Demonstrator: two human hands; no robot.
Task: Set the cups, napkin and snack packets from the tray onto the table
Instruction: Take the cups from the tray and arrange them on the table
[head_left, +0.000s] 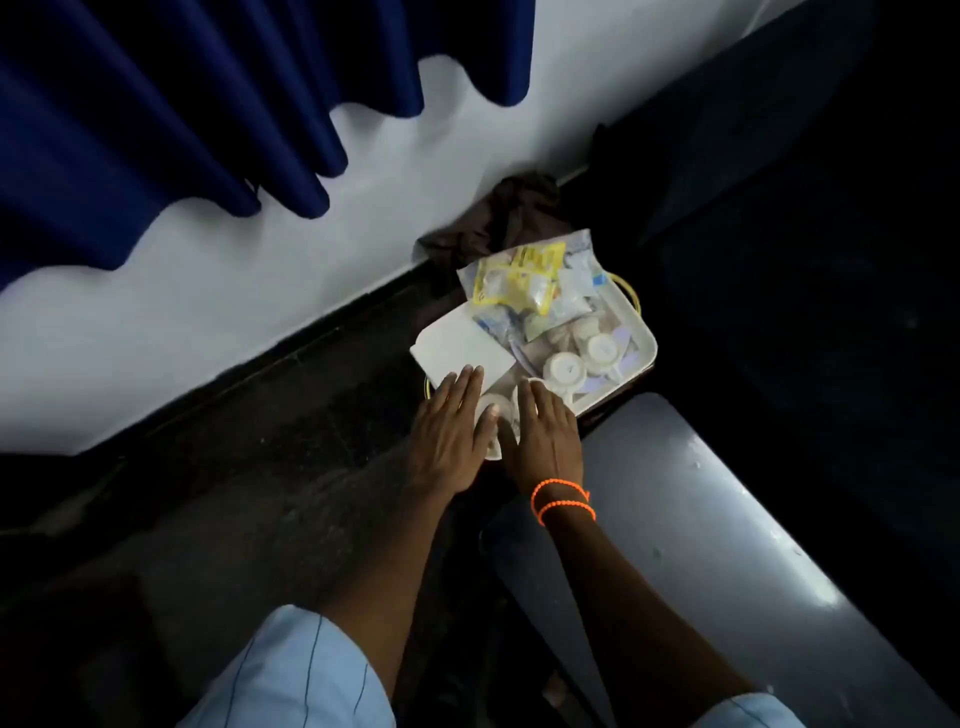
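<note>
Reaching toward the near end of the white tray (643, 347), just right of the frame's centre, both hands are being held flat with fingers extended and nothing gripped: the left hand (451, 436) is being laid over the tray's near-left corner, its fingertips touching the edge of the folded white napkin (460, 347), while the right hand (545, 436), marked by an orange bead bracelet (563, 503), is being spread beside it over a white cup (496, 410) that is largely being hidden between the two palms. Two more small white cups (563, 370) are being shown upside down or lidded toward the tray's right side; which cannot be told. The snack packets (530, 280), yellow and clear, are being piled loosely at the far end, overhanging the rim. Nothing appears yet to be set on the grey table (701, 519) in the lower right. The load is being crowded and the light is dim, so a cup is likely being put at risk of tipping if it is nudged by a flat palm, and the overhanging packets could be slid off toward the dark cloth (498, 218) above if the tray is jolted.
</note>
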